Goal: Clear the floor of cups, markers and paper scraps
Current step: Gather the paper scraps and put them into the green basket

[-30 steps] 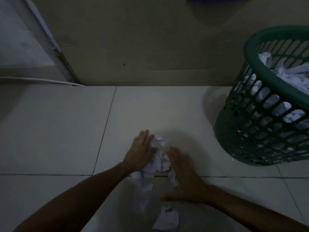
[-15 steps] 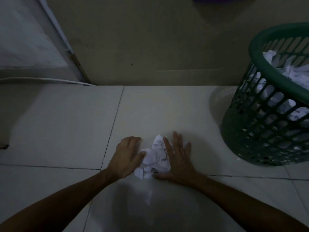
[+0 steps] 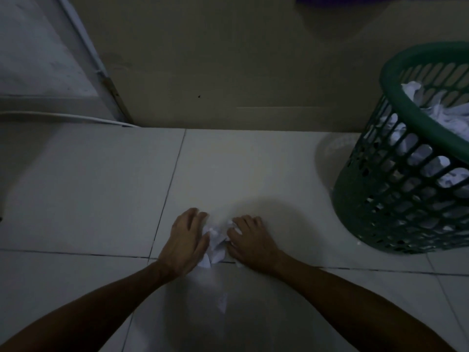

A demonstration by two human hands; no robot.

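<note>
Crumpled white paper scraps (image 3: 215,243) — both hands cupping.

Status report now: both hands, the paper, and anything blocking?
Left hand and right hand curled round scraps on floor. One scrap loose, nearer. Basket at right, path clear.

A small heap of white paper scraps (image 3: 215,243) lies bunched on the pale tiled floor, well to the left of the green plastic basket (image 3: 396,199) and nearer the camera than it. One more loose scrap (image 3: 222,302) lies flat by itself, nearer still than the heap. The basket, a slotted lattice-walled bin, stands upright and holds crumpled white paper (image 3: 431,115) piled to just below its rim.
</note>
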